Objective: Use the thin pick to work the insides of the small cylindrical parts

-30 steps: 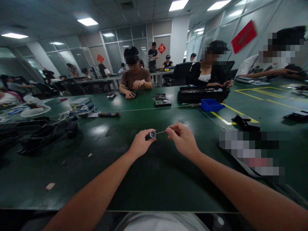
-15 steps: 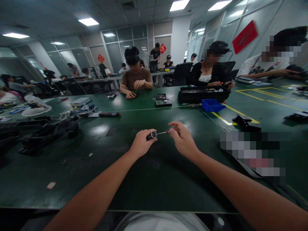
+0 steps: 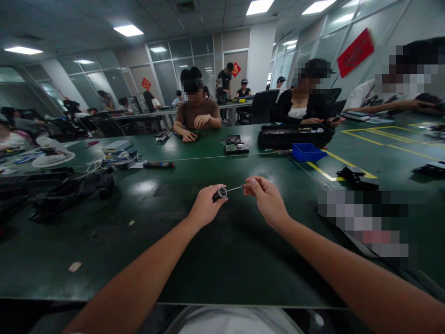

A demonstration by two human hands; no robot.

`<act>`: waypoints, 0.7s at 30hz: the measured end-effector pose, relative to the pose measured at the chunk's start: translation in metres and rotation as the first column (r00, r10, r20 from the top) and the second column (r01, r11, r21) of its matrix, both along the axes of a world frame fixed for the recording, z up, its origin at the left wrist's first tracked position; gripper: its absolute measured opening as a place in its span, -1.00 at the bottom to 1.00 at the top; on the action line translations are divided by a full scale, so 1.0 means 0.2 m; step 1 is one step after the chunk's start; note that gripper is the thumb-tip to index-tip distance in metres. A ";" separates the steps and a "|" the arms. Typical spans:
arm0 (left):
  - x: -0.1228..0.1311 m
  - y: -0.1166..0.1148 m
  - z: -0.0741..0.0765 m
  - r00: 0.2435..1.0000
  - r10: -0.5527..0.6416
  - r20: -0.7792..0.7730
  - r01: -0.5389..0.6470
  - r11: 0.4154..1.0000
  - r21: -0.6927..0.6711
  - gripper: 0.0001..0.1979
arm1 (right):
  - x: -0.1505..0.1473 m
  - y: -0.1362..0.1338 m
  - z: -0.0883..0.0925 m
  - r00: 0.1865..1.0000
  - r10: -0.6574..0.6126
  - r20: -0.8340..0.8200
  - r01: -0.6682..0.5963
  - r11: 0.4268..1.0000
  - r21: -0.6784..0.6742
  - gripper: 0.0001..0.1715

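Observation:
Just above the middle of the green table (image 3: 222, 250), my left hand (image 3: 204, 206) is closed around a small dark part with a round, silver-rimmed end (image 3: 222, 192). My right hand (image 3: 267, 199) pinches the reddish handle of a thin screwdriver (image 3: 235, 188), most of which the fingers cover. Its metal shaft points left, and the tip meets the rim side of the dark part. Whether the tip sits in a screw is too small to tell.
Across the table a co-worker (image 3: 197, 111) handles a small item. Opened drives (image 3: 237, 147), a blue bin (image 3: 308, 151) and a long black casing (image 3: 295, 137) lie ahead. Black parts (image 3: 74, 192) and a pen-like tool (image 3: 158, 164) are left; a black bracket (image 3: 356, 177) is right.
My right fingers have closed in on the screwdriver handle, having been more spread before. The dark part in my left hand has stayed almost in place.

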State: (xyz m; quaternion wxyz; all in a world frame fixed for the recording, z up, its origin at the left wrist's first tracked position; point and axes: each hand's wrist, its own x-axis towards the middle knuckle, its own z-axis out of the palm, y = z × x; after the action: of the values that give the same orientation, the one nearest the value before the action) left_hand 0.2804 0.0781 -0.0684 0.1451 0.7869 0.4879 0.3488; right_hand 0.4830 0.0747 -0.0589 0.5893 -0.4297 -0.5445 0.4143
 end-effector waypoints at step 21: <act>-0.01 -0.01 0.01 0.997 -0.009 -0.071 0.008 1.000 -0.009 -0.65 | 0.02 -0.02 0.02 0.980 -0.025 0.195 0.008 0.996 0.087 -0.69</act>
State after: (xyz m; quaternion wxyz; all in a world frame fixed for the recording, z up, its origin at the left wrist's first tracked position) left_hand 0.2788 0.0769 -0.0654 0.1326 0.8003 0.4910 0.3177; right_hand 0.4861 0.0702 -0.0546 0.5543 -0.4471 -0.6136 0.3412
